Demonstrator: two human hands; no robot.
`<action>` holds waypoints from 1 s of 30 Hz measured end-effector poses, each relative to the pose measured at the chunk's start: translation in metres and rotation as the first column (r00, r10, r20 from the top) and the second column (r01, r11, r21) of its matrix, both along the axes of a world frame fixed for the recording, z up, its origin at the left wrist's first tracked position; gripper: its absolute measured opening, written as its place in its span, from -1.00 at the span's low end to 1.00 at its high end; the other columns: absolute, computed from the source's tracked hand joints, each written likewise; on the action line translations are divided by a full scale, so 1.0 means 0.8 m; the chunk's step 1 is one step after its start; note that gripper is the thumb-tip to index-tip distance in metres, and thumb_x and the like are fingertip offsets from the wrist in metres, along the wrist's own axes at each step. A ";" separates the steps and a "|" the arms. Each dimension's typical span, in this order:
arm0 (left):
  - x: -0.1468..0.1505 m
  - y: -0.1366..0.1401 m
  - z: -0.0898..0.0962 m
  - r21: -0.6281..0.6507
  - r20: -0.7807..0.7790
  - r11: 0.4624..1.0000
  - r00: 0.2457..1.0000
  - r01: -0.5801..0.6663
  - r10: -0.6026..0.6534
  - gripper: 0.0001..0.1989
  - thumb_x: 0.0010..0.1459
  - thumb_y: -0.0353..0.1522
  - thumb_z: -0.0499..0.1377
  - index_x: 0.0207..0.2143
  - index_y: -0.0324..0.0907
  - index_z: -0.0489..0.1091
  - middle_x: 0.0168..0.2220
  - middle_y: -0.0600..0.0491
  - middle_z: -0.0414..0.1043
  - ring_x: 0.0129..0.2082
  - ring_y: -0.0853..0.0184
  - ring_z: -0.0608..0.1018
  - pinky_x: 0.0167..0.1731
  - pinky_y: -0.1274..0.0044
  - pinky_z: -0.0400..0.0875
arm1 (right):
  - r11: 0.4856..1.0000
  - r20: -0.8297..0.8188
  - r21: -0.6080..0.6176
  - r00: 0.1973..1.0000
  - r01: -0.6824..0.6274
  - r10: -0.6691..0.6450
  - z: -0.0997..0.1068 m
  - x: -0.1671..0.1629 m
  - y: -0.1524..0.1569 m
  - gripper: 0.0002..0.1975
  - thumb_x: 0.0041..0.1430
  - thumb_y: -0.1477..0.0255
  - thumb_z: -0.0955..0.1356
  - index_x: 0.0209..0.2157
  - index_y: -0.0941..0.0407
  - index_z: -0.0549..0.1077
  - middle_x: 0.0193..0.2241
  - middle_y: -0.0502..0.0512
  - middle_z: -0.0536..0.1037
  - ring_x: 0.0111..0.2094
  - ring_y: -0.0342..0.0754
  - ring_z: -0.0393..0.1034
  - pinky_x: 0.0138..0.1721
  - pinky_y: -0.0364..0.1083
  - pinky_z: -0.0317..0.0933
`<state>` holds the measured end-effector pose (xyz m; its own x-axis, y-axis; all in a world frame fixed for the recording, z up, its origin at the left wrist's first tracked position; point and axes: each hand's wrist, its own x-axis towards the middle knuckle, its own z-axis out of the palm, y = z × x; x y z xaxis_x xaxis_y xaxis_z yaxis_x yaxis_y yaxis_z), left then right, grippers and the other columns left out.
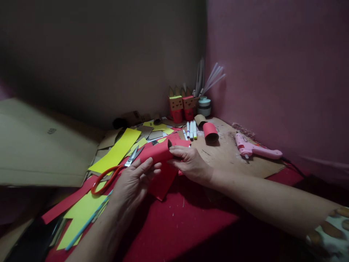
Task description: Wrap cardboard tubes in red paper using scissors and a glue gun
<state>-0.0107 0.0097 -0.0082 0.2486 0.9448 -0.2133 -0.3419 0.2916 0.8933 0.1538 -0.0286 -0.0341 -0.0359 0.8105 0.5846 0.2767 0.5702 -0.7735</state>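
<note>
Between my two hands is a sheet of red paper (156,152), curved round into a tube shape with a dark opening at its right end. A flat red part (163,182) hangs below it. My left hand (136,178) grips the left side, thumb on top and fingers underneath. At the right end, my right hand (191,163) pinches the edge by the opening; its fingertips are partly hidden. Scissors with orange handles (107,178) lie partly open beside my left hand. A blue pencil (87,225) rests near my left forearm.
Yellow paper (118,151) and cardboard scraps spread to the left by a large cardboard box (46,145). A red-covered tube (210,133), markers (191,130) and a pink glue gun (253,148) lie on the right. Decorated tubes (176,109) and a jar (204,107) stand behind.
</note>
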 end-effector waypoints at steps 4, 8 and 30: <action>0.001 0.001 -0.004 0.024 0.023 1.000 1.000 0.017 -0.018 -0.86 0.05 -0.62 0.15 -0.43 -0.30 0.48 -0.48 0.00 0.52 -0.52 0.37 0.60 -0.50 0.63 0.56 | 0.999 0.071 0.027 0.997 0.025 -0.027 0.003 0.000 -0.001 -0.83 0.14 0.54 0.26 -0.41 0.11 0.49 -0.39 0.05 0.47 -0.34 -0.09 0.34 -0.25 -0.07 0.27; 0.000 0.000 -0.006 0.002 0.045 1.000 0.999 -0.007 0.007 -0.87 0.02 -0.62 0.20 -0.45 -0.26 0.45 -0.52 0.03 0.51 -0.55 0.39 0.59 -0.49 0.64 0.56 | 0.997 0.113 0.062 0.992 0.051 -0.058 0.003 0.000 0.000 -0.84 0.16 0.55 0.26 -0.42 0.13 0.46 -0.45 0.03 0.41 -0.39 -0.11 0.29 -0.31 -0.10 0.23; -0.008 0.001 -0.013 0.071 -0.026 0.978 0.980 0.198 -0.197 -0.75 -0.18 -0.42 0.39 -0.38 -0.22 0.45 -0.64 0.13 0.44 -0.69 0.44 0.46 -0.75 0.66 0.37 | 0.980 0.200 0.113 0.962 0.166 -0.186 0.001 -0.003 -0.006 -0.81 0.16 0.49 0.29 -0.52 0.16 0.45 -0.56 0.00 0.40 -0.50 -0.17 0.21 -0.41 -0.13 0.17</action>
<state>-0.0173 0.0108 -0.0183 0.4284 0.8907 -0.1517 -0.2673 0.2853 0.9204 0.1516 -0.0334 -0.0336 -0.0268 0.7567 0.6533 0.5286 0.5654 -0.6332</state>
